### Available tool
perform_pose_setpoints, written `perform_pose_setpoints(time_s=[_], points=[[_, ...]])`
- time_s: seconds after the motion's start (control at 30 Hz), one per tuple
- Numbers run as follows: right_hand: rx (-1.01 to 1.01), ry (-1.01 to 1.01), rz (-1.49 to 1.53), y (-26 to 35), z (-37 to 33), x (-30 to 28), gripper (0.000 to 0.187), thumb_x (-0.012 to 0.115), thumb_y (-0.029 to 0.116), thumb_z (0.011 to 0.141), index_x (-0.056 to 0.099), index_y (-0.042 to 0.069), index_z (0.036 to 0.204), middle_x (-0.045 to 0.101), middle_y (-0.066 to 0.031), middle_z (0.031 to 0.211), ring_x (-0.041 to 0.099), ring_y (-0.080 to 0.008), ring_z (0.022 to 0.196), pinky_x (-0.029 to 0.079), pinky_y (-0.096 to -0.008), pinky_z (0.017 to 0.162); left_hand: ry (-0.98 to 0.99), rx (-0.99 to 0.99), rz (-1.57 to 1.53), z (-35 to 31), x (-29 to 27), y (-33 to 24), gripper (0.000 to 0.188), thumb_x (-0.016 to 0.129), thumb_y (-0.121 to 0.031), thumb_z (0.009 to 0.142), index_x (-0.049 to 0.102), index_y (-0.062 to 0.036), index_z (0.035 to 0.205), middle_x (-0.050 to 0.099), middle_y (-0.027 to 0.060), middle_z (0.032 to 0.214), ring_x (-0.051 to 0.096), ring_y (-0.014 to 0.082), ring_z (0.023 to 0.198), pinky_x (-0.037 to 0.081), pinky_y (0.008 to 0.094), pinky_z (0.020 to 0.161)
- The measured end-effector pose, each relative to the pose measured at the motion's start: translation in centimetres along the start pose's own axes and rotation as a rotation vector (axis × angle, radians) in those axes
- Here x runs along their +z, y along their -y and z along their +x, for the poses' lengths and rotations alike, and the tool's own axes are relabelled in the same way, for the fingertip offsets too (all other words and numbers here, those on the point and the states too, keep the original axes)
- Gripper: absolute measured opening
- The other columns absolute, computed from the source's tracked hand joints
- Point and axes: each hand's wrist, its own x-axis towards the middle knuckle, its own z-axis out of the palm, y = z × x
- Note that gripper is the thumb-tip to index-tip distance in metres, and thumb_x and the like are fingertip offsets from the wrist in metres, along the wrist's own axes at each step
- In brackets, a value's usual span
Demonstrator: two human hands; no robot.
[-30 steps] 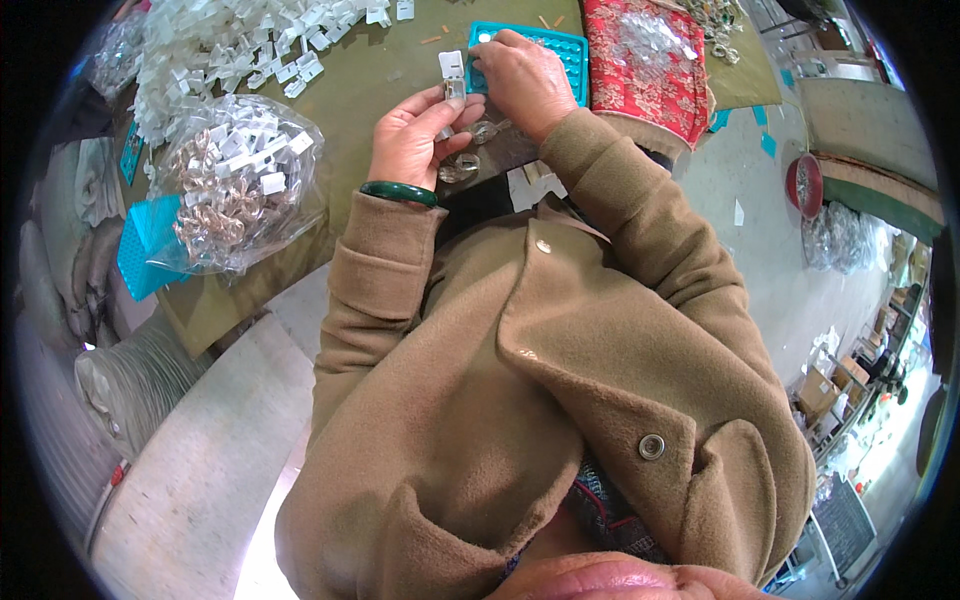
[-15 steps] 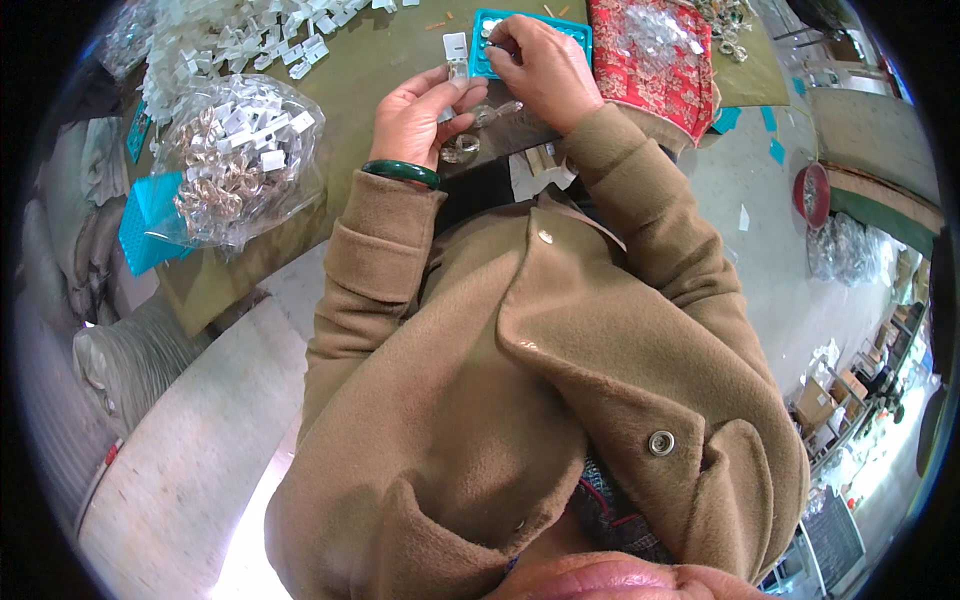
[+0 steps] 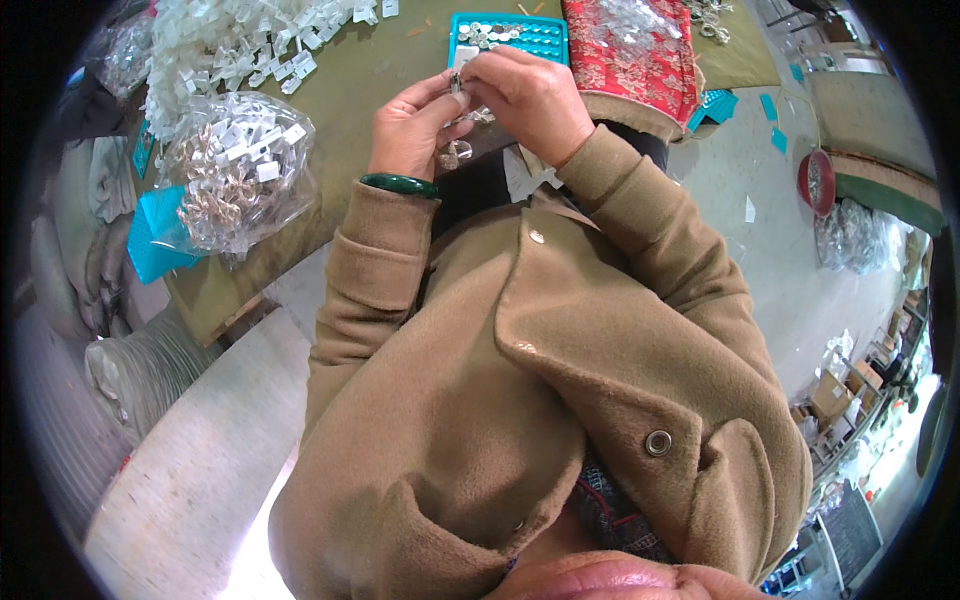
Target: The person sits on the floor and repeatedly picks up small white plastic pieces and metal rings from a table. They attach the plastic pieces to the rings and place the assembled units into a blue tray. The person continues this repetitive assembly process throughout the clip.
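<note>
My left hand [image 3: 412,128], a green bangle at its wrist, is closed in a pinch on a small white tag [image 3: 466,54] that stands up beyond the fingertips. From beneath its fingers hangs a shiny, clear-brownish strand [image 3: 455,155]. My right hand [image 3: 535,100] meets it at the tag, thumb and fingers pressed together; what they pinch, if anything, is hidden. Just beyond the hands lies a blue tray [image 3: 557,40] with rows of hollows, and small round white pieces [image 3: 488,36] gathered in its left part.
White tags [image 3: 250,40] are heaped at the far left. Nearer, a clear plastic bag [image 3: 240,170] holds tagged strands, beside blue trays [image 3: 155,235] at the table edge. Right of the tray lies a red patterned cloth [image 3: 635,75] with clear packets [image 3: 640,28]. A red basin [image 3: 817,183] is farther right.
My right hand has come from over the blue tray down to my left fingertips. The round white pieces in the tray now show. The whole view has shifted slightly.
</note>
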Motion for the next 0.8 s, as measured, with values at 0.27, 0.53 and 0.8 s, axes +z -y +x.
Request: perform_pose_setpoints(time_s=[0.27,0.53,0.8], points=[[0.057,-0.027,0.009,0.0,-1.5,0.5,0.013,0.065,0.007,0.078,0.067,0.006,0.091,0.064,-0.0098,0.08,0.065,-0.0272,0.068,0.053,-0.0347,0.059,-0.005,-0.067,-0.069,0.5,-0.2,1.3,0.028,0.063,-0.012,0.09,0.059,0.0011,0.114,0.067,0.0078,0.095,0.066,0.0111,0.08,0.056,0.0168,0.06],[0.162,-0.172,-0.135,-4.3,1.0,0.5,0.01,0.062,0.015,0.084,0.067,0.009,0.09,0.062,-0.0121,0.083,0.064,-0.0317,0.069,0.052,-0.0398,0.059,0.031,-0.083,-0.042,0.9,-0.7,0.6,0.021,0.063,-0.018,0.091,0.065,-0.0021,0.104,0.069,0.0058,0.09,0.065,0.0064,0.075,0.05,0.0144,0.052],[0.211,0.025,-0.337,-4.7,0.5,1.8,0.009,0.059,0.016,0.084,0.062,0.012,0.092,0.059,-0.01,0.09,0.063,-0.0335,0.073,0.052,-0.0444,0.064,-0.039,-0.103,-0.128,0.9,-0.1,1.0,0.02,0.063,-0.014,0.09,0.064,-0.0009,0.105,0.069,0.0088,0.097,0.067,0.0094,0.082,0.054,0.0156,0.056]])
